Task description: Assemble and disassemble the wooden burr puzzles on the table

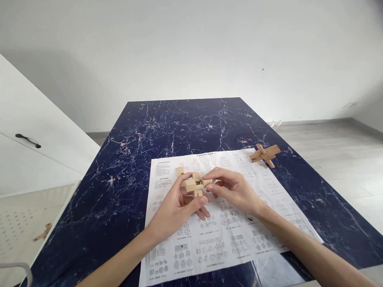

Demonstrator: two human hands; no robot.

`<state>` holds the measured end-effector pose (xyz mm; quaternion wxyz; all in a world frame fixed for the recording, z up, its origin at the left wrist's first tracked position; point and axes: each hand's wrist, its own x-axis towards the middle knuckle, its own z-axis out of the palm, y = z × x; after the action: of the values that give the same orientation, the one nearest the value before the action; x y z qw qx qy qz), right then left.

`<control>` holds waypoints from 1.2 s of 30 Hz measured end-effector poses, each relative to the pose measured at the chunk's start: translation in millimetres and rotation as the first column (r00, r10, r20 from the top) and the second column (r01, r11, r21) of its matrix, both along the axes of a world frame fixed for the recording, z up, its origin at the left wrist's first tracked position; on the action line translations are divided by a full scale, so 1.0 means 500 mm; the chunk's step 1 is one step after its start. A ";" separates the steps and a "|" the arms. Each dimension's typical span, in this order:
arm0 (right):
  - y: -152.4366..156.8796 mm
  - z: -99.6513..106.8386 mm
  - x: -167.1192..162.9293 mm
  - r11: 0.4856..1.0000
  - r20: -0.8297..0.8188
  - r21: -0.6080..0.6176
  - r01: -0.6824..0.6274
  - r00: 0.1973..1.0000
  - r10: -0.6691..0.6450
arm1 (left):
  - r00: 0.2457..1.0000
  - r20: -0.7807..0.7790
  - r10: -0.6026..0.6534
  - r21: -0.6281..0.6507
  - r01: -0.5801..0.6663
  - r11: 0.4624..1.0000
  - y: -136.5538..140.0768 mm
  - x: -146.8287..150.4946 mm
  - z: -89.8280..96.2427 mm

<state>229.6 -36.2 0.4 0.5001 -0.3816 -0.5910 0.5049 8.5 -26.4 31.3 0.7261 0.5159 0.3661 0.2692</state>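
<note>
A partly joined wooden interlocking puzzle [190, 185] of pale notched blocks is held above the printed sheet. My left hand [182, 203] is closed around its left and lower side, thumb in front and fingers behind and beneath. My right hand [230, 187] pinches a block at the puzzle's right side between thumb and fingers. Whether that block is fully seated cannot be made out. Just behind my left fingers, a loose-looking wooden piece [180, 171] shows on the sheet, its lower part hidden. The instruction sheet [215, 239], covered in small diagrams, lies creased under both hands.
A wooden cross-shaped puzzle [265, 154] rests at the sheet's far right corner. The dark blue marbled table [179, 123] reaches toward a white wall. At left are a white cabinet with a black handle [28, 140] and a pale perforated surface with a wooden piece [42, 233].
</note>
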 end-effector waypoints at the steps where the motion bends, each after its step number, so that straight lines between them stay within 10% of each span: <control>1: -0.001 0.002 -0.001 1.000 0.027 0.003 0.022 0.999 -0.022 | 1.000 -0.012 0.012 0.013 -0.012 1.000 0.000 0.000 0.000; 36: -0.015 -0.003 -0.007 0.991 0.126 0.088 0.099 0.986 -0.110 | 0.994 -0.108 -0.007 0.332 0.042 0.942 -0.003 -0.015 -0.018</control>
<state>226.1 -44.0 -1.0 0.5013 -0.4238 -0.6216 0.4275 1.3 -27.9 22.2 0.6111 0.6496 0.3465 0.2908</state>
